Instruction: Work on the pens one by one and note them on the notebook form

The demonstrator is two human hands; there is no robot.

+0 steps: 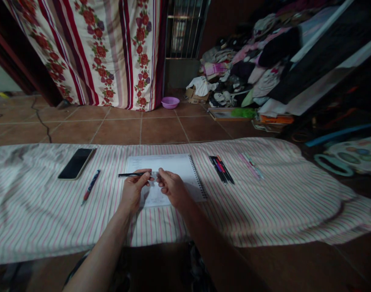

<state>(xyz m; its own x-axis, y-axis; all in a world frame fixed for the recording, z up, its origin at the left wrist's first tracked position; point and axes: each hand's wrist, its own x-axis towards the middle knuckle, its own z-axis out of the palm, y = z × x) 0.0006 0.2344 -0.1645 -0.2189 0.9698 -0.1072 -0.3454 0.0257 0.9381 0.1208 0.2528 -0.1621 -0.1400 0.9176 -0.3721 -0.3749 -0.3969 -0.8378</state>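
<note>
Pinched in the left hand (133,190), the black pen (131,174) hangs over the spiral notebook (176,163); the right hand (172,185) bunches its fingertips at a clear bit (154,174) by its end, can't tell if they're clamped on it. I'd hold the pen firm and work straight along it, no bending. Loose pens (221,169) lie right of the grip, phone (76,164) left, purple basin (170,103) way out beyond
</note>
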